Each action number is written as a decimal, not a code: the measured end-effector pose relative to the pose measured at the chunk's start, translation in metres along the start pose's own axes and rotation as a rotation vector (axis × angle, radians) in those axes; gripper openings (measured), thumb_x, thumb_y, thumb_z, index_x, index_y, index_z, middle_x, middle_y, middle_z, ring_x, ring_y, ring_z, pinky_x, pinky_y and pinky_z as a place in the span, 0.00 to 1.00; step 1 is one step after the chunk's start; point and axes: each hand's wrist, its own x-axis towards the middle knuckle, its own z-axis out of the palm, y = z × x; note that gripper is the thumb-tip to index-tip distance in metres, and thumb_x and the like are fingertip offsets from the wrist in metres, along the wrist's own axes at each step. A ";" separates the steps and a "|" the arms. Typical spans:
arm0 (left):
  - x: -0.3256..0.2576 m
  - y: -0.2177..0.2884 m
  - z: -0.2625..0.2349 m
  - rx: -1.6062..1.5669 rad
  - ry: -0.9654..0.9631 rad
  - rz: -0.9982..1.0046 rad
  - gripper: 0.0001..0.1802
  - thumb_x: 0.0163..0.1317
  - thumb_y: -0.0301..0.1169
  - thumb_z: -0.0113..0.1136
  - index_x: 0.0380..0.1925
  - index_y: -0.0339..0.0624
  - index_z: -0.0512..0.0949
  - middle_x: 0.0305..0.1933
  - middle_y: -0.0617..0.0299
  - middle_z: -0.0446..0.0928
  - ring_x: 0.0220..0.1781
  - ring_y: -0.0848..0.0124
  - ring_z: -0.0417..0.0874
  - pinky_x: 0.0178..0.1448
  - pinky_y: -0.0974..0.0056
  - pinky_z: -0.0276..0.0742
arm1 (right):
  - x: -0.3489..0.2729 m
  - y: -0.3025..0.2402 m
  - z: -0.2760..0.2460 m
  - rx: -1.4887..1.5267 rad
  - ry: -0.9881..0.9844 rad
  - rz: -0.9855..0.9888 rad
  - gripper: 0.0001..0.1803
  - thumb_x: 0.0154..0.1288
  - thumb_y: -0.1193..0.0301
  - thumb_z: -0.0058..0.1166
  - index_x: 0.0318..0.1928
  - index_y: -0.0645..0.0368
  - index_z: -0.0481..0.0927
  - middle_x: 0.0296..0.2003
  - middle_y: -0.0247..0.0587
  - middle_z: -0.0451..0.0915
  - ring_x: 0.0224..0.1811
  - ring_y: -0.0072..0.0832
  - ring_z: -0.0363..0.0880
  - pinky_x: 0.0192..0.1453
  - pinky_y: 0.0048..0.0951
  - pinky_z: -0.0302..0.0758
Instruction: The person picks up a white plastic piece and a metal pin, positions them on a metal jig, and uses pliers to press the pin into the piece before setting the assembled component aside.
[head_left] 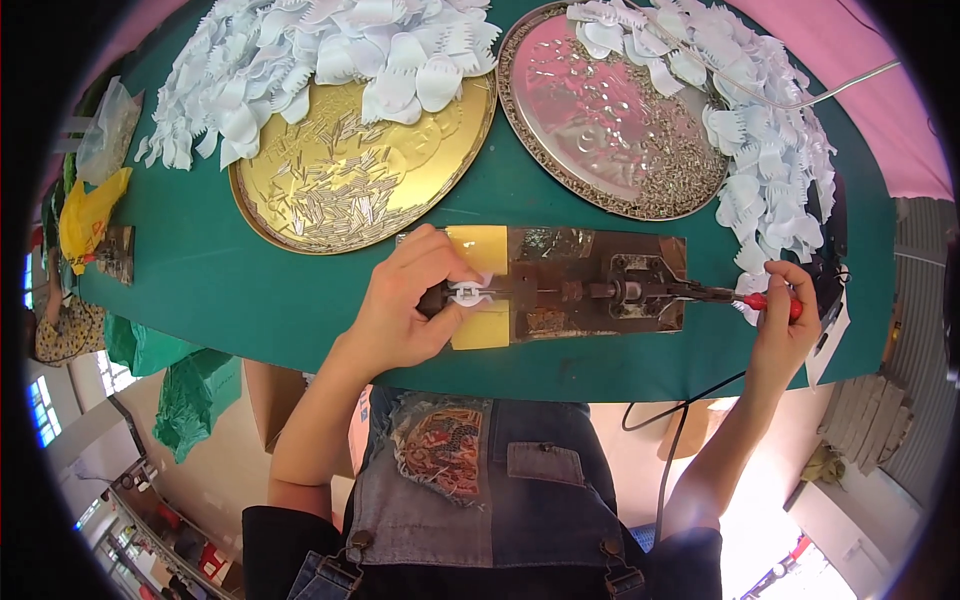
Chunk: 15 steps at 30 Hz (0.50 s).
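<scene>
A rusty metal press jig (580, 285) lies on the green table (250, 290) in front of me. My left hand (405, 305) pinches a small white plastic piece (468, 294) at the jig's left end, over a yellow pad (480, 325). At the jig's right end, my right hand (782, 330) grips the lever's red handle (772, 303).
A gold round tray (300, 215) holds small metal pins and a heap of white plastic pieces (330, 50). A silver round tray (560, 130) at the back right holds small metal parts, with more white pieces (770, 170) beside it. Yellow and clear bags (90, 210) lie at far left.
</scene>
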 end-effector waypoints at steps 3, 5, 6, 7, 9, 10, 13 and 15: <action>0.000 0.002 -0.001 0.005 -0.009 -0.024 0.10 0.48 0.20 0.68 0.31 0.40 0.80 0.30 0.58 0.74 0.32 0.60 0.73 0.37 0.61 0.71 | -0.010 -0.035 0.017 -0.145 0.044 -0.179 0.08 0.71 0.74 0.52 0.45 0.59 0.83 0.18 0.25 0.70 0.19 0.09 0.60 0.24 0.18 0.53; -0.002 -0.002 -0.001 0.010 -0.007 -0.009 0.10 0.48 0.20 0.68 0.32 0.40 0.80 0.30 0.58 0.73 0.33 0.60 0.73 0.37 0.61 0.71 | -0.021 -0.057 0.029 -0.252 0.024 -0.224 0.08 0.70 0.76 0.52 0.46 0.59 0.83 0.17 0.28 0.69 0.19 0.11 0.63 0.25 0.18 0.57; -0.002 -0.002 0.000 0.012 -0.002 0.009 0.10 0.47 0.20 0.67 0.32 0.40 0.80 0.30 0.58 0.73 0.33 0.60 0.73 0.37 0.61 0.71 | -0.023 -0.064 0.032 -0.327 0.039 -0.250 0.08 0.70 0.76 0.52 0.46 0.59 0.82 0.16 0.28 0.68 0.19 0.11 0.62 0.24 0.18 0.57; -0.002 -0.002 0.000 0.010 0.004 0.011 0.10 0.47 0.20 0.67 0.32 0.40 0.80 0.30 0.58 0.73 0.33 0.60 0.73 0.37 0.61 0.71 | -0.024 -0.068 0.033 -0.402 0.054 -0.277 0.08 0.69 0.76 0.53 0.46 0.59 0.82 0.16 0.29 0.67 0.19 0.12 0.62 0.24 0.18 0.57; 0.000 -0.002 0.001 -0.013 -0.002 0.035 0.11 0.47 0.20 0.67 0.32 0.40 0.80 0.29 0.58 0.73 0.33 0.60 0.73 0.37 0.61 0.70 | -0.023 -0.060 0.030 -0.386 0.047 -0.278 0.09 0.69 0.77 0.53 0.46 0.59 0.82 0.16 0.29 0.66 0.18 0.12 0.62 0.24 0.19 0.57; -0.001 -0.003 0.001 -0.015 -0.004 0.034 0.11 0.47 0.20 0.67 0.32 0.40 0.80 0.29 0.58 0.73 0.33 0.60 0.73 0.37 0.61 0.70 | -0.020 -0.055 0.028 -0.336 0.011 -0.279 0.09 0.68 0.77 0.53 0.46 0.59 0.82 0.16 0.29 0.66 0.18 0.12 0.61 0.24 0.19 0.56; -0.006 -0.003 0.003 0.034 0.036 0.016 0.11 0.47 0.20 0.67 0.32 0.40 0.80 0.29 0.58 0.75 0.33 0.60 0.73 0.37 0.61 0.70 | -0.007 -0.045 0.014 -0.227 -0.041 -0.171 0.09 0.69 0.76 0.52 0.45 0.60 0.83 0.18 0.28 0.70 0.20 0.12 0.62 0.25 0.19 0.56; -0.005 -0.002 0.005 0.012 0.065 0.051 0.12 0.47 0.19 0.68 0.33 0.41 0.81 0.30 0.58 0.76 0.32 0.60 0.73 0.36 0.60 0.70 | 0.000 -0.026 0.003 -0.165 -0.010 -0.108 0.09 0.70 0.74 0.51 0.44 0.61 0.83 0.19 0.26 0.68 0.22 0.11 0.60 0.26 0.19 0.54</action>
